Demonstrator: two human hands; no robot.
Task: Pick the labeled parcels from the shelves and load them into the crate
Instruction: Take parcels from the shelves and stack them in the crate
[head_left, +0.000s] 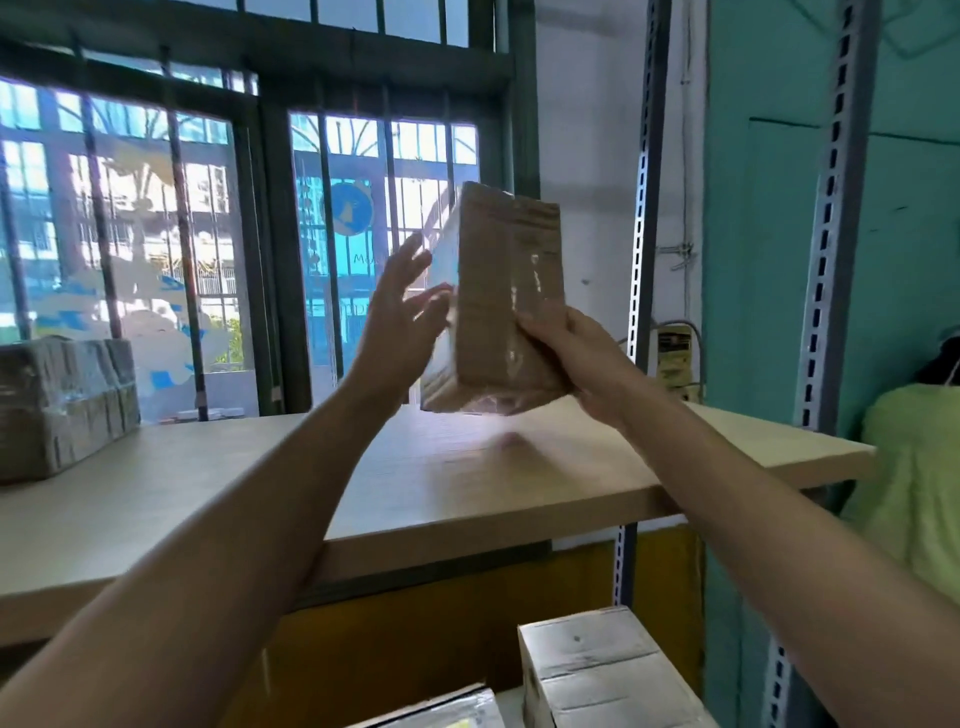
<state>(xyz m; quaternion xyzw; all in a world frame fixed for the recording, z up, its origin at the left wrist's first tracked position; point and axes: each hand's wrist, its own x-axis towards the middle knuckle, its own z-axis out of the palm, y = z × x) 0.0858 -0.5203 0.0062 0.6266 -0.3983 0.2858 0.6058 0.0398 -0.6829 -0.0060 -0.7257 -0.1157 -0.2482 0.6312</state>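
The parcel (506, 296) is upright in the air above the shelf (208, 493), over its back right area and clear of the board. The right hand (576, 353) grips the parcel's lower right corner, fingers curled round it. The left hand (400, 317) is open with fingers spread, just beside the left face; blur hides whether it touches.

Risk: a one-corner grip on glossy wrap may slip. The parcel would then pivot and drop onto the shelf or the box (597, 670) below.

Cause: the weight is held off-centre.

The crate is not in view.
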